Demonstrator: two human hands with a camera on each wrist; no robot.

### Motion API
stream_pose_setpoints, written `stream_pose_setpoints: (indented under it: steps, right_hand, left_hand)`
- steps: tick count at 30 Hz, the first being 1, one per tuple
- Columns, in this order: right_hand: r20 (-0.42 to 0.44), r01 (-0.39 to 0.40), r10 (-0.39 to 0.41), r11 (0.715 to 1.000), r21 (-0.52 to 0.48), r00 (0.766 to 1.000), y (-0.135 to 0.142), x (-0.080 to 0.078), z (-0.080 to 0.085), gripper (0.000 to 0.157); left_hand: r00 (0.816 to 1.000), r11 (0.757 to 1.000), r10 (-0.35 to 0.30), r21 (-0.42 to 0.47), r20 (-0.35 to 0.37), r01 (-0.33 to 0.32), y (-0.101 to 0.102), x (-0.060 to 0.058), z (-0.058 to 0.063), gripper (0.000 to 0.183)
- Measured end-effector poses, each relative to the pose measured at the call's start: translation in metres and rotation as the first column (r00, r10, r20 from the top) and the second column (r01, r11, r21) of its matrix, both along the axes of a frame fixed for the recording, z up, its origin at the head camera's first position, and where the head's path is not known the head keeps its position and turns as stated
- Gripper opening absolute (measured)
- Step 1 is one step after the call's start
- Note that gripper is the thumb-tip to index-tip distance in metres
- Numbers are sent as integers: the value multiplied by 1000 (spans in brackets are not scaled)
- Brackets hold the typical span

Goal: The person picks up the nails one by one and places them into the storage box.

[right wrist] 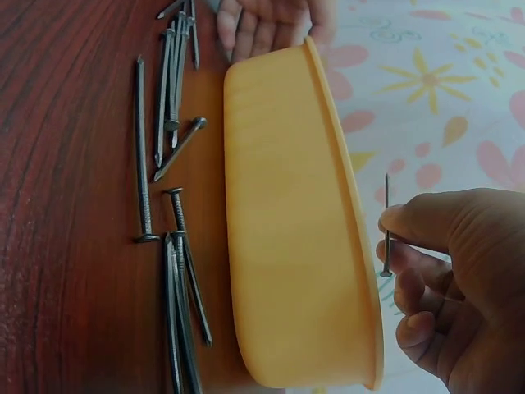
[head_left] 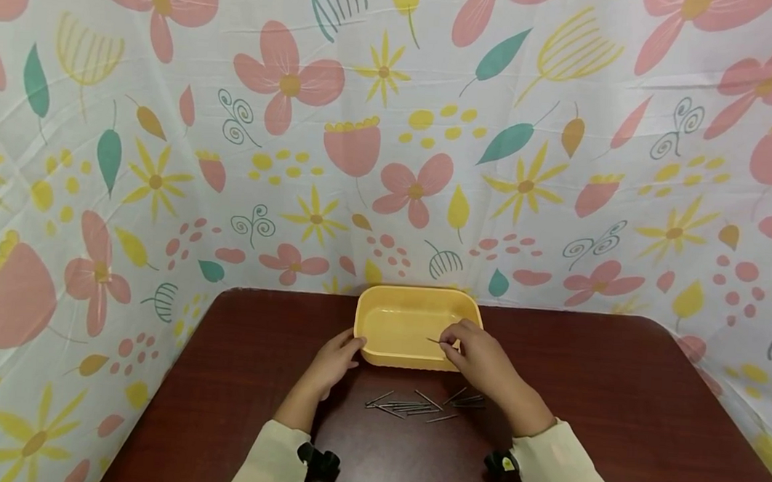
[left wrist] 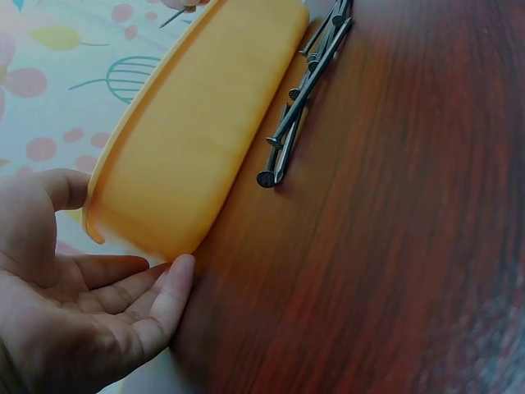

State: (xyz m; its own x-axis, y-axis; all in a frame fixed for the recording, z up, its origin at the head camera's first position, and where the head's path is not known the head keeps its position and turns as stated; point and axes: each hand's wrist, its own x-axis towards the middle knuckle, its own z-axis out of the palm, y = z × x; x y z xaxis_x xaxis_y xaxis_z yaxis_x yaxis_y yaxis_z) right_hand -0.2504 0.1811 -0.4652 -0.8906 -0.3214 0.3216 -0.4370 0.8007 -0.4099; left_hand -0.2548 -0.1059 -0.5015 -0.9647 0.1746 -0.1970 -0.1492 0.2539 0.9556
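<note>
A yellow plastic bin (head_left: 391, 327) stands at the back of the table. My left hand (head_left: 335, 361) holds its left end, the thumb at the rim and the fingertips low against its side, as the left wrist view shows. Over the bin's right side, my right hand (head_left: 484, 359) pinches one steel nail (right wrist: 387, 254) between thumb and fingertips. That nail is above rim height, its head end showing below the thumb in the right wrist view. In front of the bin, several loose nails (head_left: 410, 406) lie scattered on the table, pointing different ways.
The dark red-brown wooden table (head_left: 234, 393) has rounded back corners. Right behind the bin hangs a white cloth (head_left: 335, 216) printed with flowers, which also covers the sides. Black wrist cameras (head_left: 319, 463) sit at both cuffs.
</note>
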Motion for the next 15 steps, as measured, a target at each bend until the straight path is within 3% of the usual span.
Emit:
stream_pose_setpoints:
  steps: [5, 15]
  right_hand:
    - [-21, 0, -1, 1000, -30, 1000, 1, 1, 0, 28]
    - [-49, 6, -8, 999, -42, 999, 3, 4, -1, 40]
  left_hand:
    - [1000, 1000, -6, 2, -5, 6, 1, 2, 7, 61]
    - [1000, 1000, 14, -3, -1, -14, -2, -5, -13, 68]
